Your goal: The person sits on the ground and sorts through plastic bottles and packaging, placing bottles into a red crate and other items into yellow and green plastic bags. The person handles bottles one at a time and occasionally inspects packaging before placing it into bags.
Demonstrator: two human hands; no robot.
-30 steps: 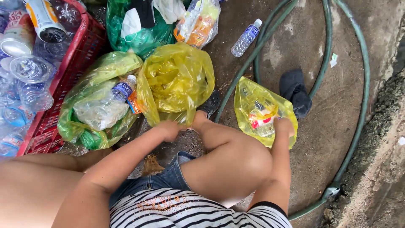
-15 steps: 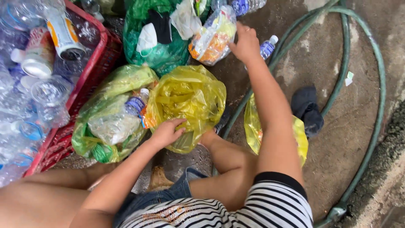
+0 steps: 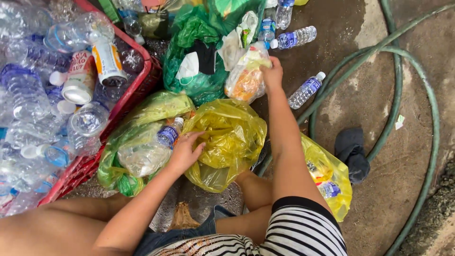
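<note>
Nearest the camera: bare knees, denim shorts and a black-and-white striped sleeve [image 3: 303, 227] on the right arm. Ground was wet, stained concrete [image 3: 360, 95].

Left hand [image 3: 186, 150] lay on the near edge of a yellow plastic bag [image 3: 232, 137], fingers curled loosely over the bag's mouth; contact was plain, but whether it actually pinched the film could not be told. The bag sat in front of the knees, crumpled and partly open. Just left of it, touching, a green bag [image 3: 137, 142] held a crushed clear bottle [image 3: 151, 149] with a blue label.

To the right of the right forearm, a second yellow bag [image 3: 332, 182] lay on the ground with small packets inside, partly hidden by the arm. Beyond it, a dark cloth [image 3: 351, 151] rested against a green hose [image 3: 417, 76] that looped across the concrete.

Further out, the right hand [image 3: 273, 73] was stretched forward, fingers closed on the top of a clear bag of rubbish [image 3: 246, 78] with orange and yellow contents. A small water bottle [image 3: 307, 90] lay just right of that hand, apart from it. Behind the clear bag sat a dark green bag [image 3: 199, 52] with a white face mask [image 3: 188, 68] on it.

Far left, a red crate [image 3: 142, 80] was heaped with empty clear bottles and cans. At the far edge, two more water bottles [image 3: 296, 37] lay on the concrete.
</note>
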